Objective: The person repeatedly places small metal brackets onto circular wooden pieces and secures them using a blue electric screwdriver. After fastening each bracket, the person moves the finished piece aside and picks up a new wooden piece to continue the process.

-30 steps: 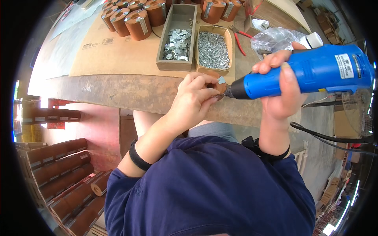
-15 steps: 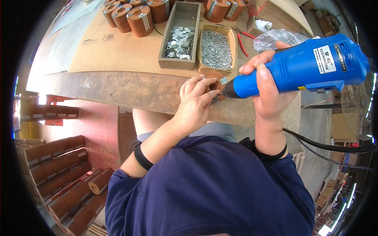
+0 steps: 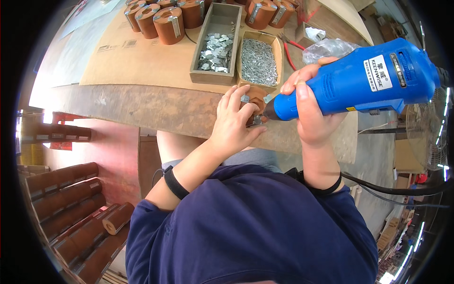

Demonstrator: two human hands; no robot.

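Left hand (image 3: 235, 124): curled closed over a small brown cylindrical block (image 3: 255, 97) with metal tabs, pinning it at the near edge of the tabletop (image 3: 156, 106); fingers wrap its top and side, thumb underneath.

Right hand (image 3: 309, 113): clenched fully round the barrel of a blue electric driver (image 3: 369, 80), nose pressed to the block's side just beside the left fingertips. A black cord trails from the tool's rear toward the person's right.

Block, handling: judged stiff, solid, moderately heavy for its size; round sides likely to roll or twist under the tool, so best gripped across the top and flank, fingers clear of the tool tip. Metal tabs look thin, possibly sharp.

Beyond the hands, on a cardboard sheet (image 3: 137, 52): wooden tray of flat metal plates (image 3: 215, 45); beside it, a cardboard box of small screws (image 3: 257, 59); a row of like brown blocks (image 3: 163, 19) along the far side; red-handled pliers (image 3: 291, 47) and a clear plastic bag (image 3: 331, 47) to the right.

Below the tabletop, at the person's left: stacked brown cylinders (image 3: 71, 203) on the floor.
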